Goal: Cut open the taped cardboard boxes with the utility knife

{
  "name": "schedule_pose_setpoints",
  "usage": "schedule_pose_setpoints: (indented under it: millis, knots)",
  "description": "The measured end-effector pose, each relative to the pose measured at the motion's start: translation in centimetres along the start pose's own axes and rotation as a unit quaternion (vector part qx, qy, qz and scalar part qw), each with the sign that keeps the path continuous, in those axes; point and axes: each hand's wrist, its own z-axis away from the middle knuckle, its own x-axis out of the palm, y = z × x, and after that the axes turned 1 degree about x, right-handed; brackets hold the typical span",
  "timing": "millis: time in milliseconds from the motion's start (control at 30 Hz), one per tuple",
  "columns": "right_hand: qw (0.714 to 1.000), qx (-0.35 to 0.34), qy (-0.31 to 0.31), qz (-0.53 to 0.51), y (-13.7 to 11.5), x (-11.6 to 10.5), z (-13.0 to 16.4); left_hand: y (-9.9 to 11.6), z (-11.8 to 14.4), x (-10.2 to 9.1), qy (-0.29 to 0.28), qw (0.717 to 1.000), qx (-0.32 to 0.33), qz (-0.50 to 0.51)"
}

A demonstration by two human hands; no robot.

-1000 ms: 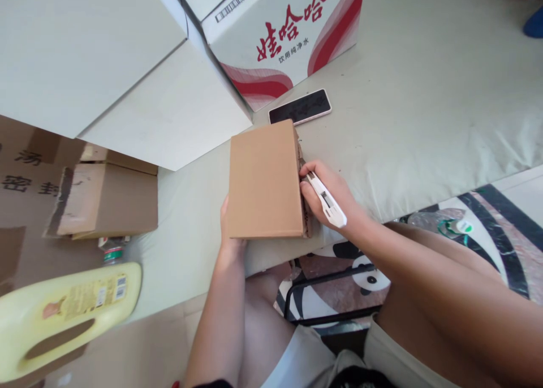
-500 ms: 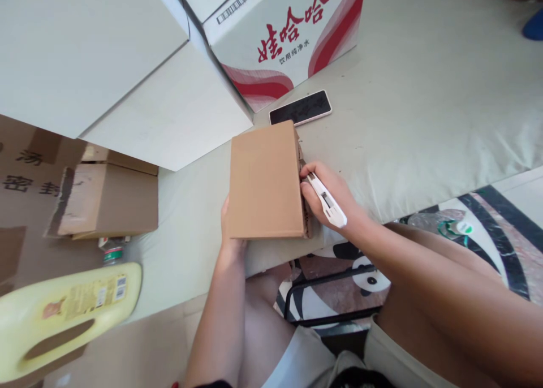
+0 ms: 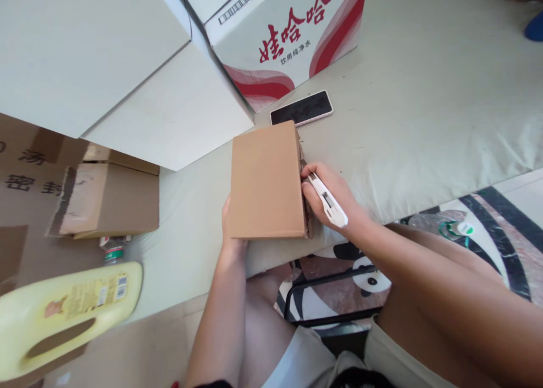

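Observation:
A plain brown cardboard box [image 3: 266,184] rests on the pale covered surface in front of me. My left hand [image 3: 231,229] grips its left side near the lower corner, with most of the fingers hidden behind the box. My right hand [image 3: 324,190] is closed around a white utility knife [image 3: 328,202] at the box's right side. The knife's front end points at the rough, torn-looking right edge; how far the blade reaches in is hidden by my fingers and the box. Just beyond the box lies a phone [image 3: 302,108], screen up.
White cartons [image 3: 169,108] and a red-and-white water carton [image 3: 292,43] stand at the back. To the left are a smaller brown box [image 3: 127,198] and a yellow jug [image 3: 85,314]. A clear bottle [image 3: 436,223] lies at right below the surface's edge. Part of another person shows top right.
Almost nothing differs. The whole view has shifted slightly; both hands, the box and the utility knife keep their places relative to each other.

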Motion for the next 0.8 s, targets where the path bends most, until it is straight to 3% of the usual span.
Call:
schedule_pose_setpoints:
  millis: [467,800]
  knots:
    - [1.0,-0.011,0.006,0.012,0.11,0.0,-0.04,-0.18,-0.24,-0.16,0.0,1.0,0.002,-0.008]
    - [1.0,0.017,0.003,0.007,0.06,-0.04,0.07,0.31,0.33,0.4,0.009,1.0,-0.014,0.006]
